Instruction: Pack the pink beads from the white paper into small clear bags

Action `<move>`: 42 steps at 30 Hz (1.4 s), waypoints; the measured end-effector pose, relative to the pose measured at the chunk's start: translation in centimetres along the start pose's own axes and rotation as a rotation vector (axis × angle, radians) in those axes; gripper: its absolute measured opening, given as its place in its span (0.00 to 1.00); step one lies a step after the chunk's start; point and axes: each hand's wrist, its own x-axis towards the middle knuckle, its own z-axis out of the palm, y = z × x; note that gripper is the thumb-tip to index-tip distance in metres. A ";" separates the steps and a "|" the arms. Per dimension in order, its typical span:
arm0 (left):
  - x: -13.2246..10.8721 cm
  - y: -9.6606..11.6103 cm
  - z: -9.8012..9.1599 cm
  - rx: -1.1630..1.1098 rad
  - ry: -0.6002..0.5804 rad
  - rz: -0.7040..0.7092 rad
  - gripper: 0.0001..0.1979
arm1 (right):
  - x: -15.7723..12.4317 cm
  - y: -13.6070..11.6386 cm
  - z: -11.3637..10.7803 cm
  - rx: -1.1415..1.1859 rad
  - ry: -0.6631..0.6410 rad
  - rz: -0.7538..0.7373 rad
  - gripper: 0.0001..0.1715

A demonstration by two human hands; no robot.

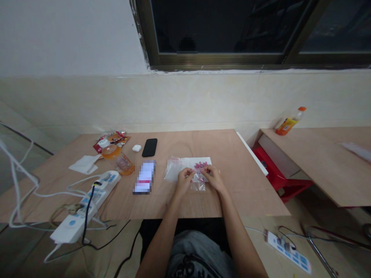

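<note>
Plywood table [246,193] — plastic bag [198,184] between left hand [184,181] and right hand [213,178].

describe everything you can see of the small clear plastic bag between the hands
The small clear plastic bag looks thin, glossy and crumpled, with pink bits showing near its top. It lies low over the wooden table, just below a white sheet, between the left hand and right hand, whose fingers seem to touch it. Any seal is too small to make out.

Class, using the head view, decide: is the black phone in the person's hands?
No: the left hand and right hand hold a small clear plastic bag; the black phone lies apart on the wooden table.
</note>
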 end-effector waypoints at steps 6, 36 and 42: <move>0.2 -0.1 0.0 0.027 0.014 0.016 0.11 | -0.1 -0.1 0.1 -0.042 0.013 -0.010 0.11; 0.0 -0.5 0.3 0.175 0.001 0.112 0.13 | 0.0 -0.5 -1.1 0.010 0.026 -0.005 0.16; -0.1 -0.3 0.4 0.184 -0.008 0.109 0.15 | 0.2 -0.2 -1.1 0.027 -0.005 -0.020 0.17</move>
